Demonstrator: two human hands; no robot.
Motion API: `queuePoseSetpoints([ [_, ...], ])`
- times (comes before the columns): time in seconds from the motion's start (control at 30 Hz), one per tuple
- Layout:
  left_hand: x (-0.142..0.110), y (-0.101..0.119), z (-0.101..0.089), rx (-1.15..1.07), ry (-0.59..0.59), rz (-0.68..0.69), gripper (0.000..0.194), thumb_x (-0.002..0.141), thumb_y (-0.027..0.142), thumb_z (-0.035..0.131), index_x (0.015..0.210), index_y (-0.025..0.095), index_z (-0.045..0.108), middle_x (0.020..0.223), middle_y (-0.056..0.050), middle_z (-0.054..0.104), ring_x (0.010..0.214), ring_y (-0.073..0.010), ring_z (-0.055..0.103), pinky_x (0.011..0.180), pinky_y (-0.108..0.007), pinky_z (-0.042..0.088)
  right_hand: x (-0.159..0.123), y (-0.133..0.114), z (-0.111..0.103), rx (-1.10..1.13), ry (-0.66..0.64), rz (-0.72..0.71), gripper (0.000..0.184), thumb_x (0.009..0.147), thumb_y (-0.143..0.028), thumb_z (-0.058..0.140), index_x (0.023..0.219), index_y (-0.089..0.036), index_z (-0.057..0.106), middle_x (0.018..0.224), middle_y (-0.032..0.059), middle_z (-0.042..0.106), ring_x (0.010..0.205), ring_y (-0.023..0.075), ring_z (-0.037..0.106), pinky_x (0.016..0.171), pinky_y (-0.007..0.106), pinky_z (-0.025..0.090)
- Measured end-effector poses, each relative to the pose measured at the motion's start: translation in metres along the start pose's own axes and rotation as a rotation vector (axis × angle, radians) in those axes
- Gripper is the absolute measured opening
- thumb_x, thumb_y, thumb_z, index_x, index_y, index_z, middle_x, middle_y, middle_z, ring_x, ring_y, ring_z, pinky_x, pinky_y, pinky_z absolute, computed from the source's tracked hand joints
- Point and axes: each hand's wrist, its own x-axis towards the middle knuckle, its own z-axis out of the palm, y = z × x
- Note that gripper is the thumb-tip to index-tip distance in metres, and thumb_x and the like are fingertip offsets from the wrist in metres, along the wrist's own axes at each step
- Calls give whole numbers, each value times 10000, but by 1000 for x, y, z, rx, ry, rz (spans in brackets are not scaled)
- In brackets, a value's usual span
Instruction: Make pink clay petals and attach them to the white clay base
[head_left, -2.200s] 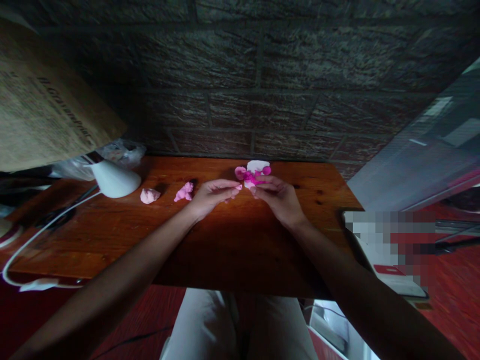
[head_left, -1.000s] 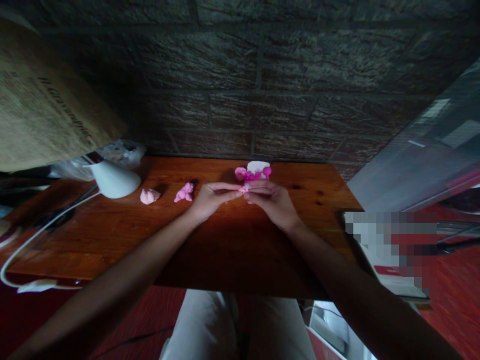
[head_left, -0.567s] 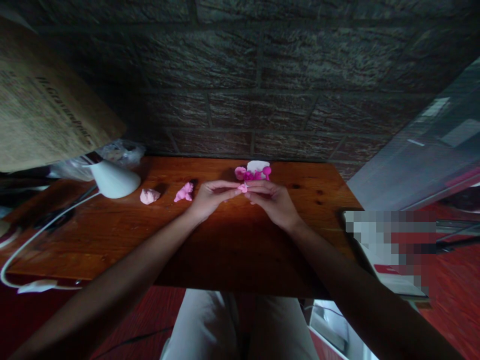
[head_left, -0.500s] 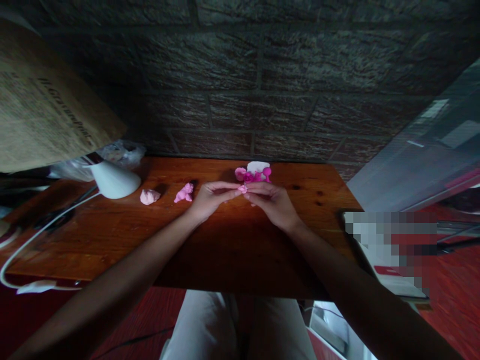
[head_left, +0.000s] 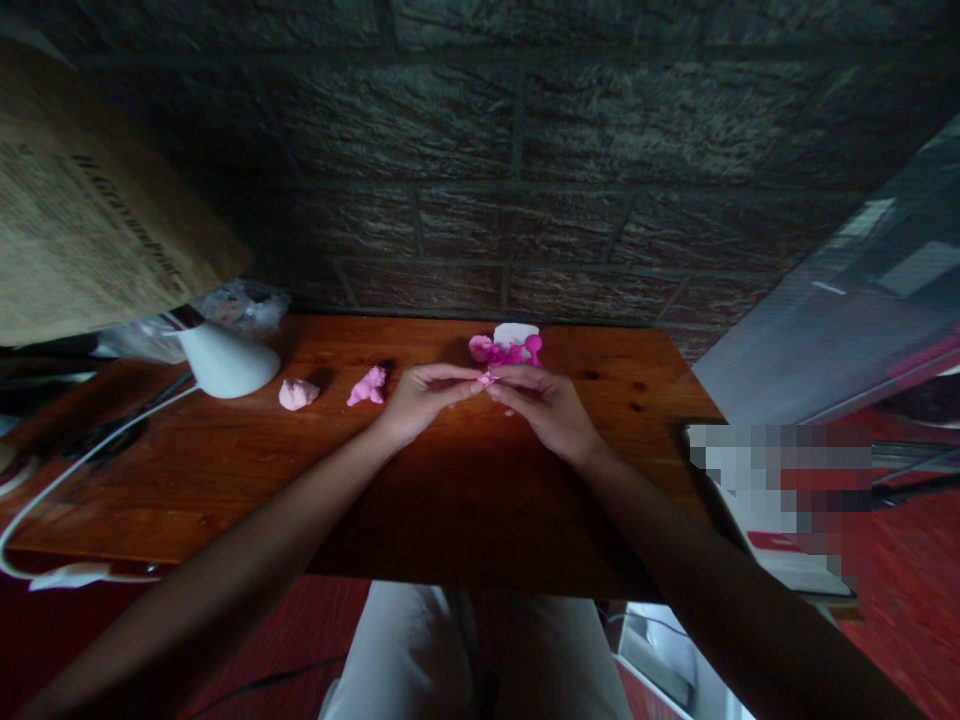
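Note:
My left hand (head_left: 424, 398) and my right hand (head_left: 541, 404) meet fingertip to fingertip above the wooden table (head_left: 375, 480), pinching a small piece of pink clay (head_left: 487, 378) between them. Just behind my fingers sits a clay figure (head_left: 508, 346) of magenta and pink pieces with a white part on top. To the left of my left hand lie a pink clay lump (head_left: 367, 385) and a paler pink lump (head_left: 298, 394).
A white lamp base (head_left: 227, 359) with a white cable (head_left: 67, 475) stands at the back left, by a crumpled plastic bag (head_left: 244, 303). A brick wall (head_left: 510, 170) backs the table. A tan printed sheet (head_left: 90, 220) hangs at upper left. Papers lie at the right edge (head_left: 780, 540).
My hands have closed together from slightly apart, and both now pinch the small pink piece. In the last second they have barely moved.

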Motion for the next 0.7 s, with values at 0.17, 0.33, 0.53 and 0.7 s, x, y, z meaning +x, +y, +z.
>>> queuePoseSetpoints([
  [0.17, 0, 2, 2, 2, 11, 22, 363, 620, 451, 940, 876, 211, 847, 974, -96, 830, 908, -244, 758, 882, -381, 581, 0, 0, 1, 4, 17, 19, 277, 747, -430, 846, 977, -280, 808, 1021, 32, 818, 901, 234, 759, 640, 319, 605],
  [0.33, 0, 2, 2, 6, 5, 39, 344, 635, 443, 934, 870, 207, 849, 957, -95, 832, 883, -240, 758, 873, -373, 582, 0, 1, 0, 6, 5, 20, 277, 748, -441, 844, 963, -270, 812, 1008, 30, 816, 879, 227, 750, 630, 310, 596],
  [0.53, -1, 2, 1, 59, -22, 43, 325, 684, 431, 902, 918, 210, 851, 976, -96, 831, 891, -236, 753, 850, -357, 581, 0, 3, 0, -8, 11, 15, 254, 746, -445, 848, 938, -282, 815, 1005, 35, 812, 857, 228, 741, 643, 329, 587],
  [0.7, -1, 1, 0, 59, -47, 60, 327, 714, 425, 885, 952, 204, 848, 987, -98, 830, 864, -216, 744, 829, -339, 575, 1, 3, 0, -2, 33, 4, 247, 742, -420, 854, 934, -268, 819, 994, 40, 813, 842, 215, 736, 623, 309, 569],
])
